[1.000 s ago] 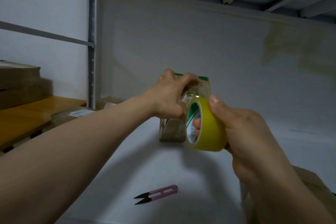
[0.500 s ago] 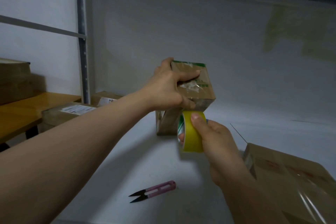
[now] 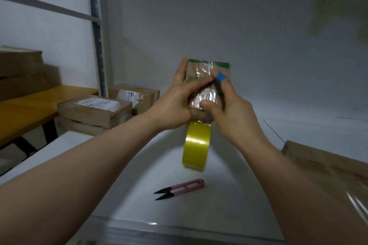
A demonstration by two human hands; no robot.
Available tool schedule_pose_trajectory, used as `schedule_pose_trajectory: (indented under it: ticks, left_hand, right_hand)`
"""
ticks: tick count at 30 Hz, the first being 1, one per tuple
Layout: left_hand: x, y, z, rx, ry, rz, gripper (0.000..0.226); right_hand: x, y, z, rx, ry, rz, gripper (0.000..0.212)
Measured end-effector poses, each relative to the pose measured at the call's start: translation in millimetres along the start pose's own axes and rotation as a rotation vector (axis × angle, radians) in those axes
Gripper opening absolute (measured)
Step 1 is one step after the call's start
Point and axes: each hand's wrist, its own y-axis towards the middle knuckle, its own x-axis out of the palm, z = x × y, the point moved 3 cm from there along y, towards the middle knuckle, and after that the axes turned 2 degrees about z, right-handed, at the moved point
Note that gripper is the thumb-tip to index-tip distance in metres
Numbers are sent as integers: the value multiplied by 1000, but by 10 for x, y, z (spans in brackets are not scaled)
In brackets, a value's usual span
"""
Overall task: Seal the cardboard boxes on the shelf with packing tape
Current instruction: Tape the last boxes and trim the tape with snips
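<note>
A small cardboard box (image 3: 207, 69) with a green top edge and shiny clear tape on its face is held up over the white shelf (image 3: 239, 195). My left hand (image 3: 175, 105) grips its left side, thumb across the front. My right hand (image 3: 233, 113) holds its right side, with the thumb and a blue-bandaged finger pressing on the taped face. The yellow tape roll (image 3: 197, 145) dangles just below the box; neither hand holds it.
Pink thread snips (image 3: 179, 189) lie on the shelf near the front edge. Two labelled cardboard boxes (image 3: 93, 109) sit at the left by the steel upright (image 3: 97, 36). A larger box (image 3: 328, 171) lies at the right. A wooden table (image 3: 29, 105) stands further left.
My right hand has let go of the tape roll and moved up onto the box face. The roll now dangles under the box. My left hand keeps its grip.
</note>
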Motion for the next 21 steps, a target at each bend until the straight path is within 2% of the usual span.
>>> schedule_pose_trajectory:
  ticks: [3, 5, 7, 10, 12, 15, 19, 21]
  left_hand:
    - [109, -94, -98, -169, -96, 217, 108]
    - [203, -153, -238, -446, -309, 365, 102]
    - [326, -217, -367, -733, -531, 345, 76]
    - [480, -298, -464, -940, -681, 195, 36]
    - [534, -326, -392, -932, -840, 176, 15]
    - [549, -318, -440, -849, -902, 163, 25]
    - [538, -304, -417, -778, -841, 143, 15]
    - [523, -288, -410, -743, -825, 161, 21]
  right_hand:
    - [120, 79, 30, -12, -82, -5, 70]
    - [181, 126, 99, 8, -89, 5, 67]
    - [243, 167, 210, 45, -70, 24, 63]
    - [363, 152, 325, 34, -59, 34, 61]
    - [423, 137, 349, 10, -78, 44, 58]
    - [452, 116, 366, -13, -73, 71, 60]
    - [486, 110, 357, 28, -34, 62, 60]
    - [476, 57, 308, 10, -221, 142, 58]
